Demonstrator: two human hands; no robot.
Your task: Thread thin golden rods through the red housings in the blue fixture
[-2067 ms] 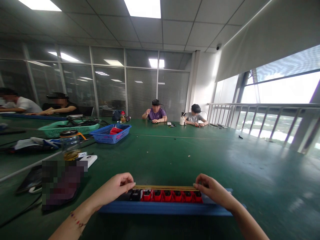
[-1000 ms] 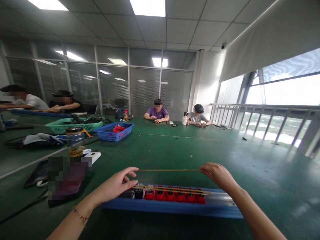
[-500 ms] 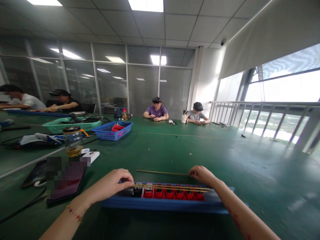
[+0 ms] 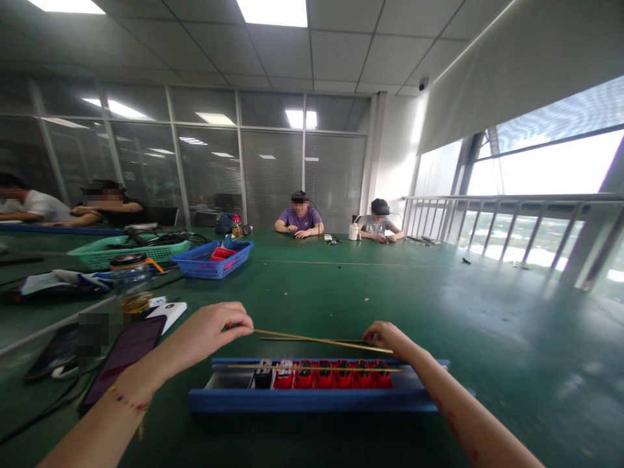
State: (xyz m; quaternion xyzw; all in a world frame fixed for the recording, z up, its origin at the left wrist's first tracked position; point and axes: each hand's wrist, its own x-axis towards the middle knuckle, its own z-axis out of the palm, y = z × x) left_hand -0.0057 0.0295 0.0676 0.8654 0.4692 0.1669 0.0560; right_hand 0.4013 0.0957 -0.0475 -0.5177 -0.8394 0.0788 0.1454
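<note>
My left hand (image 4: 221,328) pinches one end of a thin yellowish stick (image 4: 322,340), raised just behind a blue-edged tray (image 4: 312,400). Fingertips of my right hand (image 4: 385,338) are closed at the right end of another thin stick (image 4: 287,338) lying on the table behind the tray. A third stick (image 4: 244,367) rests lengthwise over the tray. Inside stand a row of several red holders (image 4: 324,377) with dark contents and a black one (image 4: 264,376) at the left.
At the left are a blue basket (image 4: 214,263), a green basket (image 4: 131,253), a lidded jar (image 4: 134,286), a phone (image 4: 121,357) and cables. People sit at the far side of the green table (image 4: 312,299), two behind the middle and right, others at the far left.
My left hand has lifted a stick up and away from the tray; one stick stays across it. My right hand has barely moved. The whole view has shifted slightly.
</note>
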